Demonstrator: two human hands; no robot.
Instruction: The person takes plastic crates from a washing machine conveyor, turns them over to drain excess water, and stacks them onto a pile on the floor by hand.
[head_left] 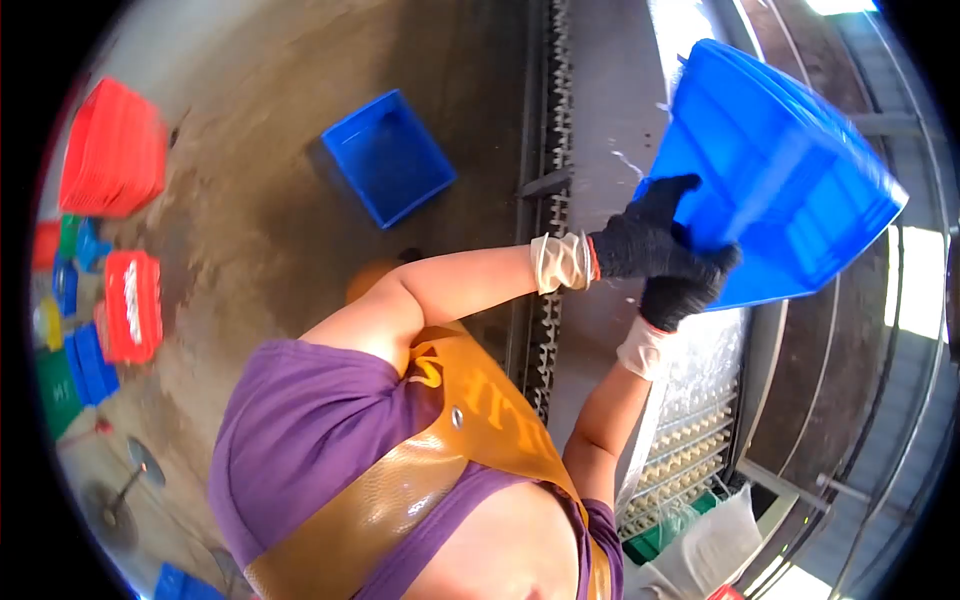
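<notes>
While the black-gloved left hand (640, 236) and right hand (692, 285) are gripping its near side, the blue bin (775, 185) is leaning over the metal channel (598, 125). Its plastic is looking stiff, probably light if empty, possibly slick; edges are likely offering surer hold than walls.

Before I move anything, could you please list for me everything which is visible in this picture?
Large tub: 1, blue, tilted in both hands
Bin: 1, blue, on the floor
Red crates: count unclear, red, left side
Blue containers: several, blue, left side
Green container: 1, green, left edge
Toothed strip: 1, pale, upright through centre
Green crate: 1, green, lower right
White sheet: 1, whitish, beside green crate
Apron: 1, brown, on torso
Shirt: 1, purple, under apron
Left hand: 1, black-gloved, at tub
Right hand: 1, black-gloved, at tub
</notes>
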